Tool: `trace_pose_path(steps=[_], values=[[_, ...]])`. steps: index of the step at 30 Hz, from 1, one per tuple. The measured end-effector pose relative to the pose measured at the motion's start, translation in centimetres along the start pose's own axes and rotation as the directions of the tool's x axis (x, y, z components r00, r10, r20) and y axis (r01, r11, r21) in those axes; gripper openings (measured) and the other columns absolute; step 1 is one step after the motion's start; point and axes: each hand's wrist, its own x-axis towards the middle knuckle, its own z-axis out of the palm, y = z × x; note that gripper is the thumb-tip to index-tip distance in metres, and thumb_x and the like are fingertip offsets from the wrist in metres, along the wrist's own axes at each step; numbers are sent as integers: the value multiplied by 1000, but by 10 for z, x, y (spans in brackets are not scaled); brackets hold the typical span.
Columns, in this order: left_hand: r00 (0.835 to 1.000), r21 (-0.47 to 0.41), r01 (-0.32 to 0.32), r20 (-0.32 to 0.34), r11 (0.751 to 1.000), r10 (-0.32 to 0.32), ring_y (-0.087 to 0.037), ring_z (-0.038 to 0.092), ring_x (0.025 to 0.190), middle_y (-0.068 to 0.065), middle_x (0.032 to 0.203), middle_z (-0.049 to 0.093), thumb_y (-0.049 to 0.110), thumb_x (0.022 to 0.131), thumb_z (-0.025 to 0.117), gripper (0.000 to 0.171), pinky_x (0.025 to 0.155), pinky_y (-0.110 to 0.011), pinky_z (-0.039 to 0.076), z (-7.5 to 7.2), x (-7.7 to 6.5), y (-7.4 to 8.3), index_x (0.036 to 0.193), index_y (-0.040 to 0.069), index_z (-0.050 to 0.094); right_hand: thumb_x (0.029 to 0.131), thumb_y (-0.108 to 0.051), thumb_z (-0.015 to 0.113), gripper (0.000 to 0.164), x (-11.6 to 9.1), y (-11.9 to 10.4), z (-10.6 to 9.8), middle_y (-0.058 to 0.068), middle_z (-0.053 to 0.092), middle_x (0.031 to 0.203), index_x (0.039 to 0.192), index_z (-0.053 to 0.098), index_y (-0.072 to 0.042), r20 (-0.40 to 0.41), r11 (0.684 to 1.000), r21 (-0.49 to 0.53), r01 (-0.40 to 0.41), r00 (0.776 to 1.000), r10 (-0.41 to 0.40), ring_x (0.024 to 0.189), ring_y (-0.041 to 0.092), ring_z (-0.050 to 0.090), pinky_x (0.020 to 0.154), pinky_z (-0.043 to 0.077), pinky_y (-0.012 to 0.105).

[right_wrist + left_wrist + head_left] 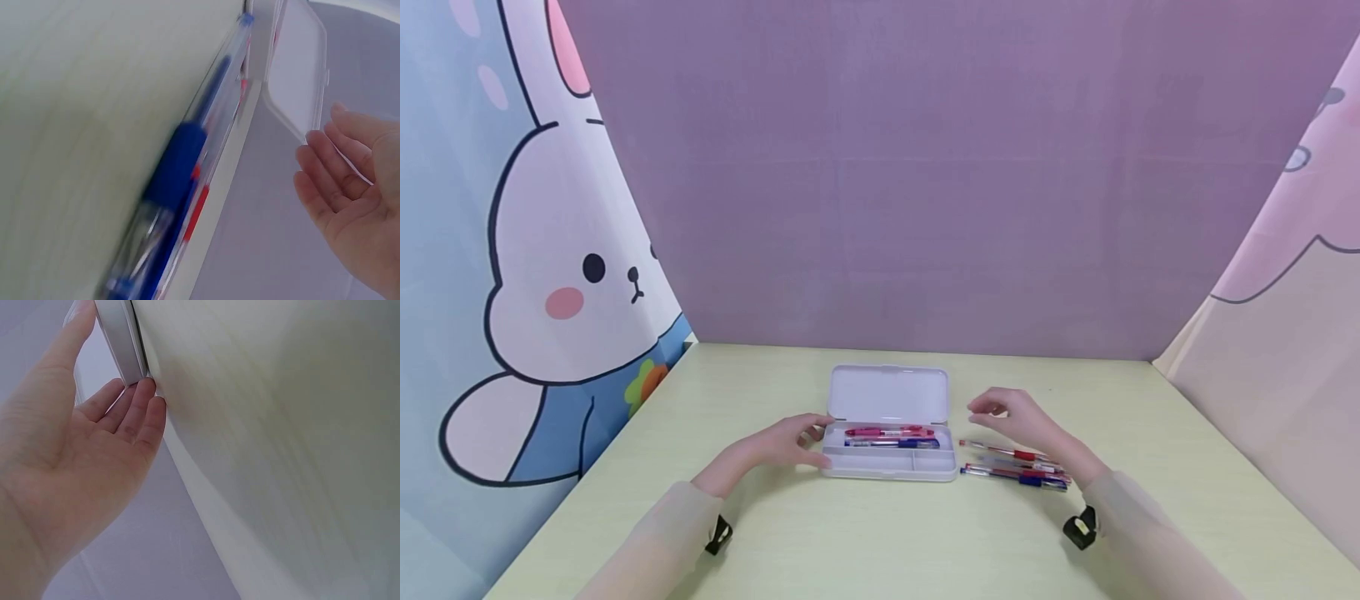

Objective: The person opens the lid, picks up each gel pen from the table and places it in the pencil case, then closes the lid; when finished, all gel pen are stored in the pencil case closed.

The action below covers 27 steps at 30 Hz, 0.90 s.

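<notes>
Case (876, 460), open, sits mid-table in the head view, its lid (889, 396) tipped back toward the wall (962, 167). Red and blue inner pens (891, 433) lie in the long back compartment; a divider splits the front row. The left hand (782, 440) is at the case's left end, thumb by the front, fingers bent at the back corner. Loose pens (1018, 475), with red and blue grips, lie on the table (880, 533) just beside the case's right end. Over them, the right hand (1018, 417) has its fingers bent toward the thumb, a gap between, nothing visible in its hold. Both sleeves (658, 533) are pale, and a rabbit print (557, 250) covers the left side.

In the left wrist view, the fingertips touch the case's end wall at the corner and the thumb lies along its upper edge, so the hand holds that end.

In the right wrist view, a blue pen (175, 162) crosses close up, slightly blurred, with red grips behind. The hand's fingers curl loosely, thumb apart from them, near the lid.
</notes>
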Motion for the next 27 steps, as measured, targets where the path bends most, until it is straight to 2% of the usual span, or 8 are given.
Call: trace_pose_path(steps=[6, 18, 27], values=[[1000, 13, -21, 3, 1000, 21, -25, 52, 109, -9, 125, 55, 38, 77, 75, 74, 94, -45, 45, 0, 1, 0, 137, 8, 45, 88, -21, 65, 23, -12, 13, -9, 1, 69, 94, 103, 68, -4, -4, 999, -20, -48, 999, 48, 84, 13, 63, 75, 53, 24], [1000, 14, 14, -7, 1000, -14, -24, 52, 107, -9, 121, 56, 37, 76, 76, 74, 93, -44, 45, 0, -1, 3, 137, 9, 46, 87, -19, 66, 23, -32, 36, -22, 2, 69, 93, 102, 68, -2, -2, 995, -37, -91, 996, 91, 83, 14, 63, 73, 53, 24], [1000, 19, -12, -10, 1000, 13, -24, 53, 107, -9, 122, 56, 37, 76, 76, 73, 93, -44, 45, 0, 0, 2, 136, 8, 46, 88, -22, 65, 25, -47, 49, -28, 4, 68, 94, 103, 67, -1, 61, 995, -36, -93, 994, 95, 81, 12, 62, 72, 53, 23]])
